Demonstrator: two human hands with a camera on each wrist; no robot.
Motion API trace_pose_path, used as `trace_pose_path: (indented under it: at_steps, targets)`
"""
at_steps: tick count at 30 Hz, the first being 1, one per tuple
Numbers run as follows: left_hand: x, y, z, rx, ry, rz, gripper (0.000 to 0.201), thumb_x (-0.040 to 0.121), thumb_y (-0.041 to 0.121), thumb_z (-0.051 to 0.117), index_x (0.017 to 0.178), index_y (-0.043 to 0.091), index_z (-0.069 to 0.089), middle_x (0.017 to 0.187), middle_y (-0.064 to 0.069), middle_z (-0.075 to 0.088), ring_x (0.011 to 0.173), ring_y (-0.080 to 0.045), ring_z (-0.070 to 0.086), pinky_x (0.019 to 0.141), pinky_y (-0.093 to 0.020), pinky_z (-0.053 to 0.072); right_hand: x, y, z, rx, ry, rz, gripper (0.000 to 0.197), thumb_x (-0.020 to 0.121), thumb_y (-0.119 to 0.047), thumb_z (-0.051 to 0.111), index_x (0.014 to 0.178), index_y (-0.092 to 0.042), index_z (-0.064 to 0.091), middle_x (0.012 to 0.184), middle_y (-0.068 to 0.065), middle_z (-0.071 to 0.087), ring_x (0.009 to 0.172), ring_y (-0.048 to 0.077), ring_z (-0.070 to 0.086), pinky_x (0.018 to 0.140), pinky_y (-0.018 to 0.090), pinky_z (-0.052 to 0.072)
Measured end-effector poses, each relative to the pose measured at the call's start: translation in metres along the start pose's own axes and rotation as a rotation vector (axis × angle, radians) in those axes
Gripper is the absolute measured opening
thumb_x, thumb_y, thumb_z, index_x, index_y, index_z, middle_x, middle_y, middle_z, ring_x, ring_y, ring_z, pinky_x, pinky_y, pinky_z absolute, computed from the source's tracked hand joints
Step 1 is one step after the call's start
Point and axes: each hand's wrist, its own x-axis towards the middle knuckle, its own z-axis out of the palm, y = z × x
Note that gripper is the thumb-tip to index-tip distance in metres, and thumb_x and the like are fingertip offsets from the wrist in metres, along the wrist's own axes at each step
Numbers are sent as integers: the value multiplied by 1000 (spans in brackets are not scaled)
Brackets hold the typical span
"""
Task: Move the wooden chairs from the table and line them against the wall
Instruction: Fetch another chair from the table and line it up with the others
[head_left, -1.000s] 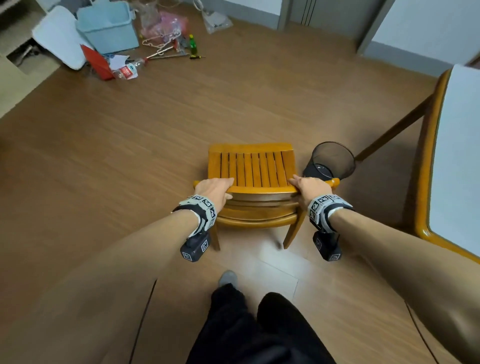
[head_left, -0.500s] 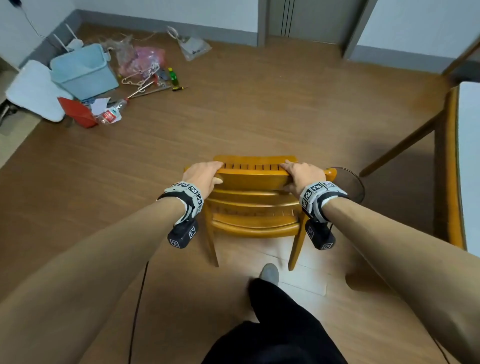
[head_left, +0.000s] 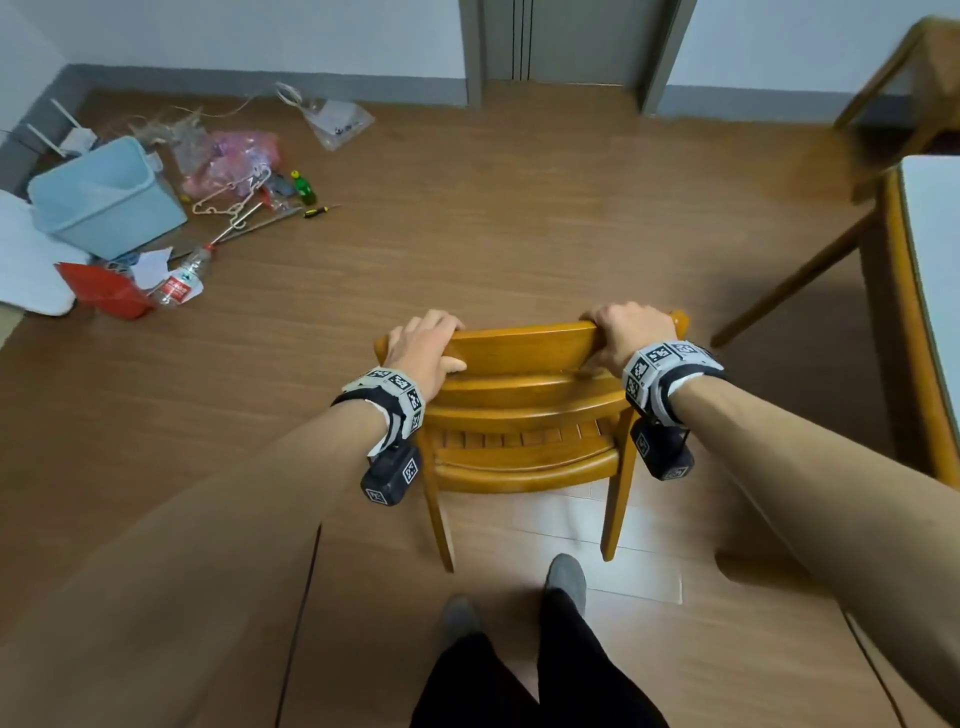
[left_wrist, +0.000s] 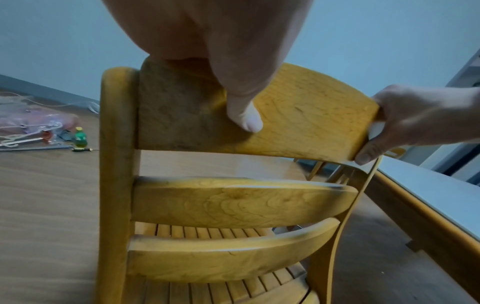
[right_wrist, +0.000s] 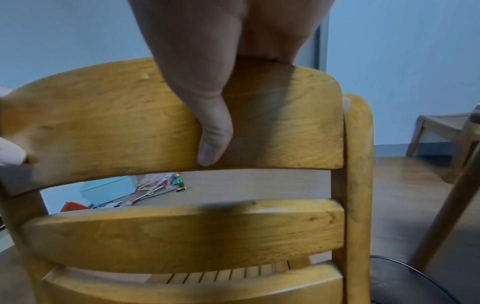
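A yellow wooden chair (head_left: 524, 395) with a slatted seat stands on the wood floor in front of me, its back toward me. My left hand (head_left: 423, 345) grips the left end of the top back rail (left_wrist: 298, 115), fingers over the far side and thumb on the near face. My right hand (head_left: 623, 330) grips the right end of the same rail (right_wrist: 116, 115) the same way. The table (head_left: 930, 291) with a wooden edge and pale top stands at the right. A second wooden chair (head_left: 904, 78) shows at the far right, near the wall.
Clutter lies on the floor at the left: a light blue bin (head_left: 104, 200), a red dustpan (head_left: 104, 291), a plastic bottle (head_left: 182, 283), hangers, bags. A grey door (head_left: 566, 41) is straight ahead in the far wall. A black mesh bin (right_wrist: 405, 281) sits beside the chair's right leg.
The chair has been pulled back and away from the table; the slatted seat has slid under the backrest in view. The view has tilted up toward the far wall. Both hands keep their grip.
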Motion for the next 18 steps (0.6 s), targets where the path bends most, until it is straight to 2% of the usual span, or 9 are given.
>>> trace_pose_path:
  at_steps: [5,7,10,12,15,18]
  targets:
    - [9,-24,2,65,-5,75,37,92,23,67,126,23,52,132,1,54,119,-23,48,103,-40,31,-24,-22,18,30,37,98,37,79,-43,78,108,-29,61,101,3,70,92,31,66,76,39,54]
    - [13,-39,-1,119,-33,120,31,93,26,65,122,23,54,123,1,59,113,-22,50,101,-37,32,-33,-39,30,65,47,115,33,80,-46,77,104,-29,61,99,2,70,91,31,67,77,40,55]
    - [13,-67,-5,154,-49,155,24,91,37,66,108,22,57,105,2,62,98,-20,51,92,-34,34,-38,-70,51,115,64,100,28,83,-42,75,104,-31,62,99,-2,69,91,28,67,77,39,53]
    - [13,-84,-8,159,-41,157,21,90,37,66,102,23,57,100,2,62,96,-20,51,90,-34,33,-33,-88,59,120,67,90,24,84,-39,73,104,-31,61,95,-3,69,87,26,66,75,38,54]
    - [11,-99,-10,153,-58,140,18,91,38,65,99,23,58,98,4,62,96,-20,52,88,-33,32,-20,-102,65,108,52,109,19,85,-36,71,99,-30,61,90,-4,67,79,23,63,71,37,54]
    - [6,-101,-4,172,-105,96,19,93,39,65,106,26,60,104,5,63,101,-20,53,89,-34,35,-7,-107,71,68,4,140,14,86,-37,69,98,-31,64,89,-2,67,81,25,63,74,38,55]
